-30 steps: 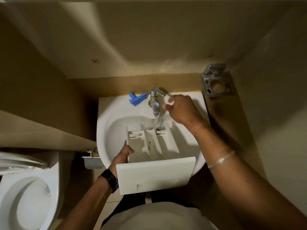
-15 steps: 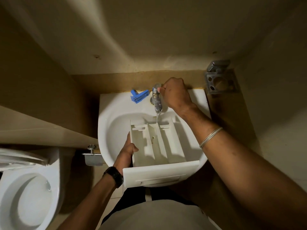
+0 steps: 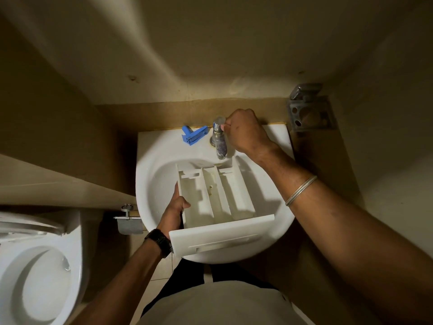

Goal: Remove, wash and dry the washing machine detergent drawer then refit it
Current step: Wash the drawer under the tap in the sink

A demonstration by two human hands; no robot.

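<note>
Our left hand [image 3: 174, 212] has its grip clamped on the detergent drawer [image 3: 218, 202] lying in the sink [image 3: 152, 174]; our right hand [image 3: 246, 134] pinches the tap [image 3: 219, 137] handle

The left hand [image 3: 174, 211] reaches up from the lower left, forearm slanting inward, a dark watch on the wrist; its fingers [image 3: 176, 188] lie straight along the drawer [image 3: 218, 195] wall they clasp, thumb curled over the rim just right of them. The right arm crosses from the lower right – a thin metal bangle on the forearm – and the right hand [image 3: 246, 132] is bent at the wrist, fingers bunched closed on the tap [image 3: 219, 134] handle at their left tips
</note>
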